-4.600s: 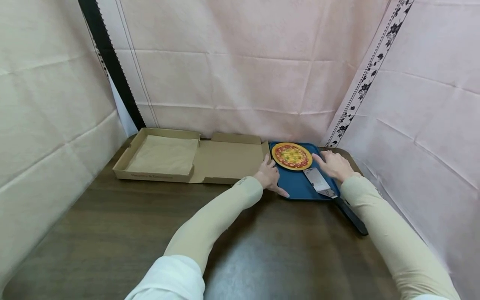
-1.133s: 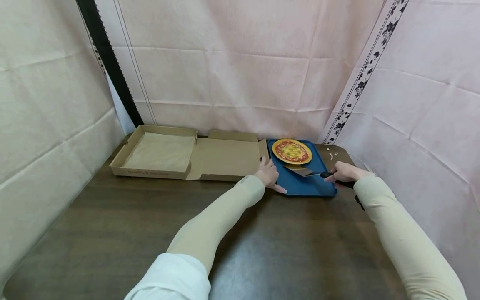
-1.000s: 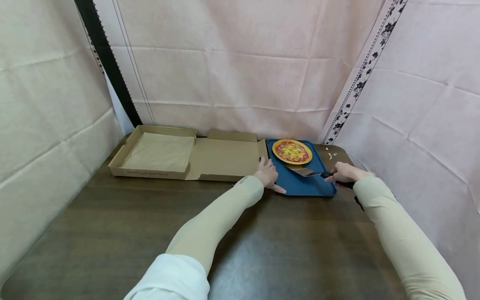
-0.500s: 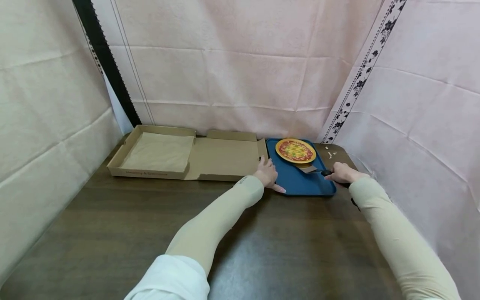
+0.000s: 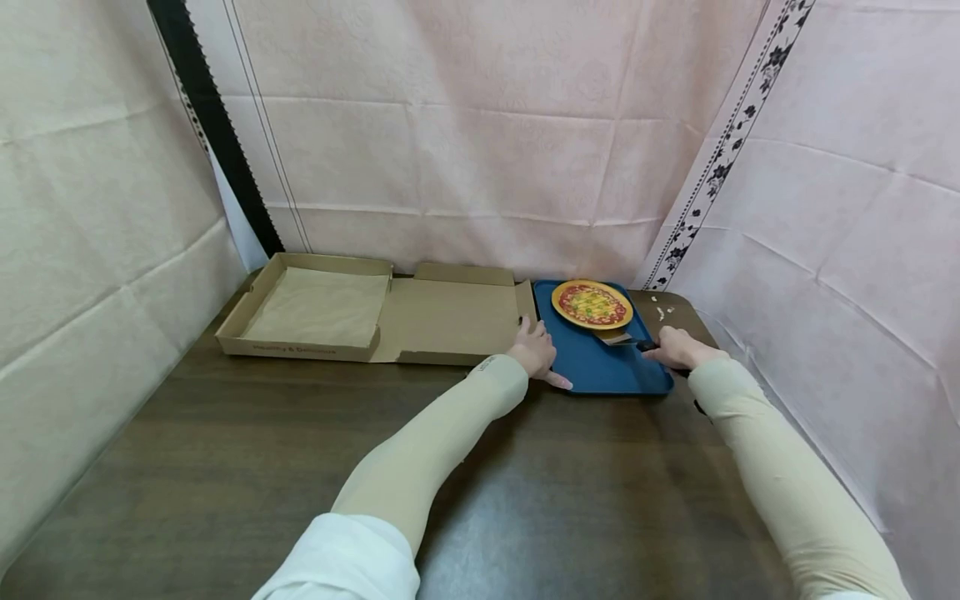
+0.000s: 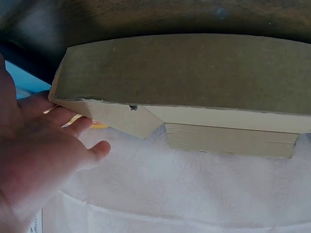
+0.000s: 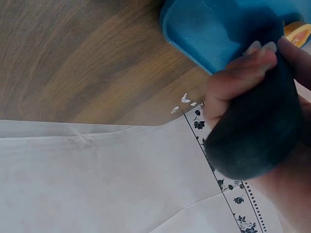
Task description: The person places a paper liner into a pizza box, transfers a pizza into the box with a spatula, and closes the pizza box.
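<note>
My right hand [image 5: 678, 348] grips the black handle [image 7: 260, 124] of a pizza server. Its metal blade [image 5: 615, 338] reaches left over the blue tray [image 5: 617, 375], and the tip is hidden beneath the near edge of a small pizza [image 5: 592, 305] with a yellow crust. At the tray's left edge rests my left hand [image 5: 534, 352], fingers spread and thumb pointing toward the tray's near corner. In the left wrist view this hand [image 6: 43, 145] is beside the cardboard lid flap [image 6: 184, 73], fingers loosely extended and partly hidden by the flap.
Left of the tray lies an opened cardboard pizza box [image 5: 300, 350], lined with brown paper [image 5: 318, 308]; its lid [image 5: 457, 312] lies flat toward the tray. Small white flecks [image 7: 185, 98] mark the brown table [image 5: 480, 483] near its far right corner. Pale cloth [image 5: 480, 167] hangs around the table.
My right hand, earlier spread over the tray, has taken hold of the server, whose blade has slid under the pizza's edge. The pizza has shifted slightly right. My left hand has stayed in place.
</note>
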